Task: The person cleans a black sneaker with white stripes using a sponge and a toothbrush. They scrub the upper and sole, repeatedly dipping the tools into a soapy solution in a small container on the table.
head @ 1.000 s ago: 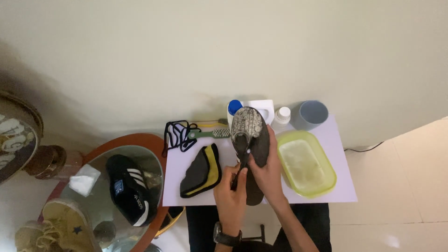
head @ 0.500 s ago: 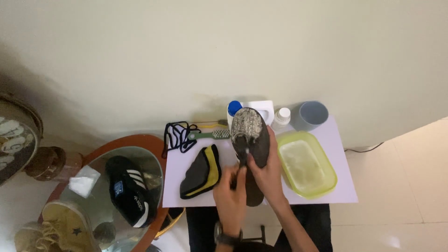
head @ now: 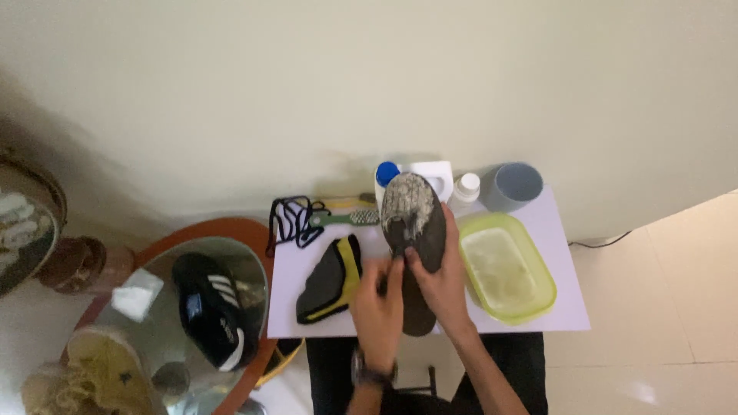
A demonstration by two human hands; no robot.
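On the worktop (head: pixel 538 307), the right hand (head: pixel 438 288) grips a dark insole (head: pixel 419 230); the left hand (head: pixel 378 311), fingers curled, pinches something unclear against it. A yellow basin (head: pixel 538 296) sits at three o'clock.

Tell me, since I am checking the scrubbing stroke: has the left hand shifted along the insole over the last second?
Yes, slightly. The left hand has drawn back toward the person, away from the white jug, along the dark insole that the right hand steadies.

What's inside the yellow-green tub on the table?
The yellow-green tub holds pale, cloudy liquid, maybe foamy water. Nothing else shows in it; anything sunk beneath cannot be seen. Beside it, the right hand holds a dark insole with white foam on top.
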